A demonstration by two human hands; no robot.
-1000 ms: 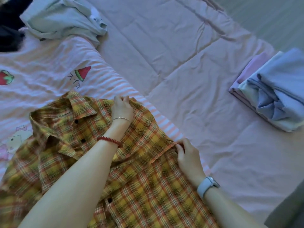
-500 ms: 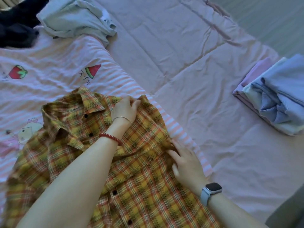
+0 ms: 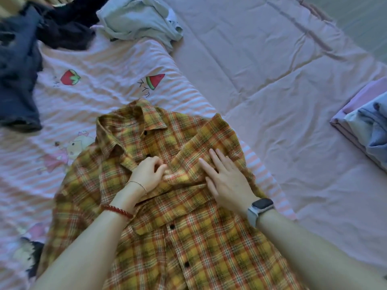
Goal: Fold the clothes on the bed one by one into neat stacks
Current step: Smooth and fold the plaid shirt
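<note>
A yellow and orange plaid shirt [image 3: 188,237] lies front up on the bed, collar away from me, its right shoulder part folded in over the chest. My left hand [image 3: 147,173] pinches the plaid cloth near the button line at the chest. Just to its right, my right hand [image 3: 227,177] lies flat on the folded-in part with its fingers straight. A folded stack of lilac and blue clothes [image 3: 368,126] sits at the right edge of the view.
Under the shirt spreads a pink striped garment with fruit prints [image 3: 94,91]. A crumpled pale green garment [image 3: 138,19] and dark blue and black clothes [image 3: 18,65] lie at the far left. The pink bedsheet [image 3: 272,70] stretches to the right.
The right shoulder part of the shirt has been folded in over the chest. My left hand came down from the shoulder to the button line, and my right hand moved inward and flattened on the fold.
</note>
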